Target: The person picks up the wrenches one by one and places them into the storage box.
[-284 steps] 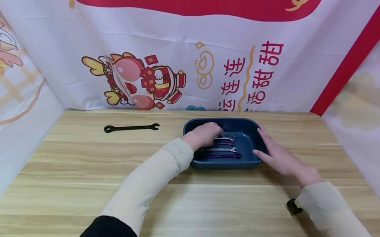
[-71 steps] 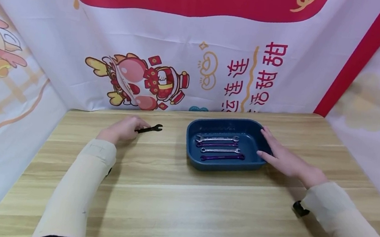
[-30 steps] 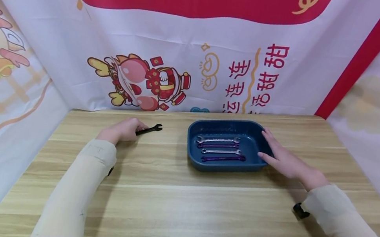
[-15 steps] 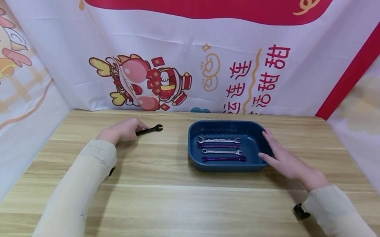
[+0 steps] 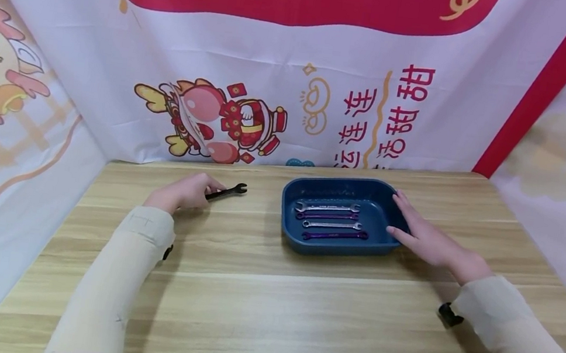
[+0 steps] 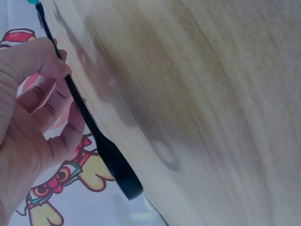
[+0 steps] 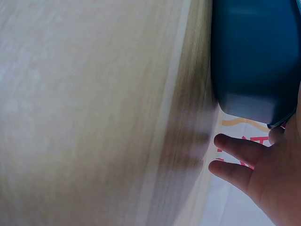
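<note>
My left hand (image 5: 188, 193) pinches a black combination wrench (image 5: 233, 190) between thumb and fingers at the table's back left. In the left wrist view the wrench (image 6: 115, 162) slants away from the tabletop, its shadow apart from it, ring end nearest the camera. A blue plastic bin (image 5: 337, 249) stands right of it. Inside lie several wrenches in a row: a silver one (image 5: 328, 208), a purple one (image 5: 328, 216), another silver one (image 5: 332, 225) and another purple one (image 5: 335, 235). My right hand (image 5: 429, 241) rests against the bin's right end with fingers fairly straight.
The wooden table (image 5: 254, 320) runs up to a printed cloth backdrop (image 5: 299, 43) behind the bin. More cloth hangs at the left (image 5: 14, 167) and right sides. Bare wood lies between the left hand and the bin, and in front of both.
Earlier my left hand was in the bin over the wrenches, and the black wrench lay on the table. Since then that hand has moved left and gripped it. My right hand has stayed at the bin.
</note>
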`<state>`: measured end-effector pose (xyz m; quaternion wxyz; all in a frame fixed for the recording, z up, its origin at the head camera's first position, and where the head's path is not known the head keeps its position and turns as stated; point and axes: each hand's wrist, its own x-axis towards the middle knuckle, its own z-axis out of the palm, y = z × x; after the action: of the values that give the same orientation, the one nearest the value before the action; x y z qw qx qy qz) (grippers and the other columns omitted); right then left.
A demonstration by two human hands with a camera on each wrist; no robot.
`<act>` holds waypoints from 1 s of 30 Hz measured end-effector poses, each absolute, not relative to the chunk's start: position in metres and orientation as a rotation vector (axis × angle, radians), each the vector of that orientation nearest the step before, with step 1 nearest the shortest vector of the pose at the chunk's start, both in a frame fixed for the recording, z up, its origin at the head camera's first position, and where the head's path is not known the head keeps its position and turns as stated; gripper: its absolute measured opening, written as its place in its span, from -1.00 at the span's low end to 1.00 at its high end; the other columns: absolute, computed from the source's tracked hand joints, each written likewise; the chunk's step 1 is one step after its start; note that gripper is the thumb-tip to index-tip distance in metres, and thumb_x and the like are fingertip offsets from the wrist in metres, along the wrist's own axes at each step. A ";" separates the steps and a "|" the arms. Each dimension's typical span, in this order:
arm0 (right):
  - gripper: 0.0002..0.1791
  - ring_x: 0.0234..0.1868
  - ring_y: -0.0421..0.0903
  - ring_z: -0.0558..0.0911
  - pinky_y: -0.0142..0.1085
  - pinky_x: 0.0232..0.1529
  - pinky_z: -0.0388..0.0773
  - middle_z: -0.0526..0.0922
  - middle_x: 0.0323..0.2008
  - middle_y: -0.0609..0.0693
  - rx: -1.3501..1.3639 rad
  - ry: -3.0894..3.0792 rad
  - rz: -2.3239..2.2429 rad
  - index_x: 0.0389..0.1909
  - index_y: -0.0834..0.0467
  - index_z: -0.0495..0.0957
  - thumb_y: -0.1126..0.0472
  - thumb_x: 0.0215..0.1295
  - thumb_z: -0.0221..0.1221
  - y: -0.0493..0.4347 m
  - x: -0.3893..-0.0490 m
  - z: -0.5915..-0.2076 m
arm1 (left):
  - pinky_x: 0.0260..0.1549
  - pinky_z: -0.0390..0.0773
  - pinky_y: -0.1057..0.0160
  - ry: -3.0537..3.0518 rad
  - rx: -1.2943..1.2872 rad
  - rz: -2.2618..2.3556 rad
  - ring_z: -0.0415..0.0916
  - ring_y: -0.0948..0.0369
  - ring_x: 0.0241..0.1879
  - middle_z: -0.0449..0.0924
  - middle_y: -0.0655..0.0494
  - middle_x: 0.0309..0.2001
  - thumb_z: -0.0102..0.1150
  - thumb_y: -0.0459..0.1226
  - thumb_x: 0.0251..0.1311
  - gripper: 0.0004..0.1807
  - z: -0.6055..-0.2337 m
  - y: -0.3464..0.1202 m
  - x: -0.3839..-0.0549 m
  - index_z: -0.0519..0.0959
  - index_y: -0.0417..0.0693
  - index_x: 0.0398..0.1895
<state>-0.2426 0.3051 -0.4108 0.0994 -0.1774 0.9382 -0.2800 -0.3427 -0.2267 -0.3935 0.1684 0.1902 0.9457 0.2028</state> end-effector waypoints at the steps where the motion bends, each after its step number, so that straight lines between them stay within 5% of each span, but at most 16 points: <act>1: -0.06 0.58 0.33 -0.18 0.32 0.43 -0.09 -0.39 0.64 0.16 -0.520 2.773 -0.824 0.66 0.12 -0.35 -0.08 0.58 0.02 0.305 -0.243 -0.411 | -0.22 0.50 0.15 2.686 0.542 0.573 0.47 -0.03 -0.04 0.61 -0.22 0.10 0.19 -0.66 -0.06 -0.28 -0.393 -0.226 -0.342 0.58 -0.21 0.31; 12: -0.06 0.58 0.33 -0.21 0.34 0.43 -0.11 -0.40 0.64 0.17 -0.527 2.758 -0.847 0.66 0.11 -0.37 -0.08 0.59 0.01 0.305 -0.244 -0.411 | -0.45 0.52 0.18 2.672 0.551 0.580 0.47 0.00 -0.22 0.59 -0.19 0.03 0.18 -0.66 -0.04 -0.27 -0.385 -0.225 -0.337 0.57 -0.18 0.32; 19: -0.05 0.59 0.32 -0.20 0.33 0.43 -0.09 -0.41 0.64 0.14 -0.516 2.757 -0.832 0.66 0.09 -0.38 -0.09 0.59 0.01 0.306 -0.244 -0.412 | -0.20 0.52 0.10 2.711 0.627 0.512 0.50 -0.02 -0.11 0.63 -0.15 0.00 0.13 -0.68 -0.04 -0.29 -0.377 -0.218 -0.335 0.61 -0.18 0.28; 30: -0.06 0.58 0.33 -0.21 0.33 0.43 -0.10 -0.41 0.64 0.17 -0.518 2.754 -0.835 0.66 0.09 -0.38 -0.09 0.59 0.01 0.306 -0.245 -0.412 | -0.13 0.52 0.07 2.708 0.689 0.501 0.52 0.01 -0.13 0.67 -0.12 -0.02 0.25 -0.60 0.05 -0.39 -0.373 -0.211 -0.336 0.63 -0.18 0.25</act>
<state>-0.2452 0.3055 -0.4118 0.1085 -0.1761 0.9363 -0.2840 -0.3363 -0.2114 -0.3732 0.1506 0.2399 0.9430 0.1746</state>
